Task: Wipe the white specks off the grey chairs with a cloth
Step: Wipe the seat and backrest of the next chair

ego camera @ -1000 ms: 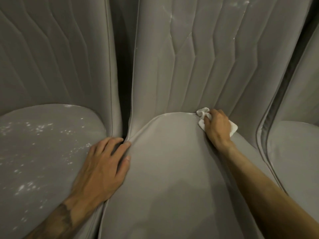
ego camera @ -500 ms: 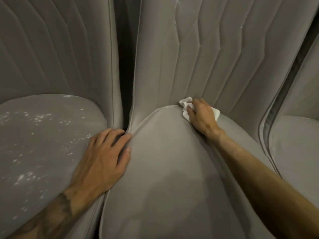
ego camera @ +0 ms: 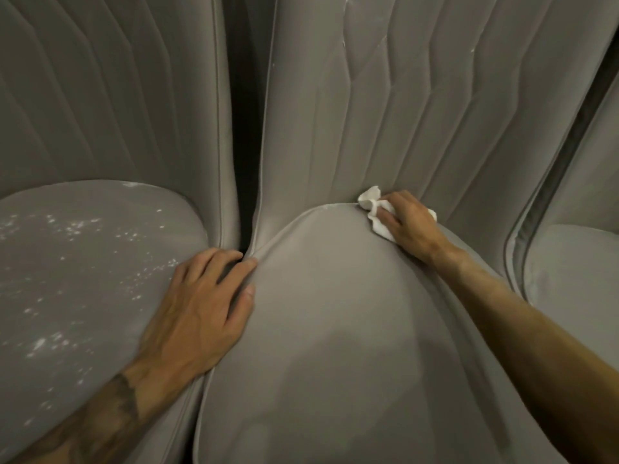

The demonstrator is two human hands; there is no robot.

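Right hand reaches out at the end of a bare forearm to the back of the middle chair's seat, its fingers bent over a crumpled white cloth and pressing it into the crease where the seat meets the quilted backrest. One bunched corner of the cloth pokes up past the fingertips against the backrest, and another edge shows behind the knuckles. A thin pale line runs along the seat's rear edge just left of the cloth.

Left hand lies flat and relaxed, holding nothing, palm down across the join between the middle seat and the left chair's seat. Its fingertips touch the foot of the dark gap between the two backrests. A dark tattoo marks that forearm.

White specks are scattered thickly over the left seat, from its rear edge to near the hand. A few faint ones dot the top of the middle backrest. Another grey chair stands at the far right, close beside the middle one.
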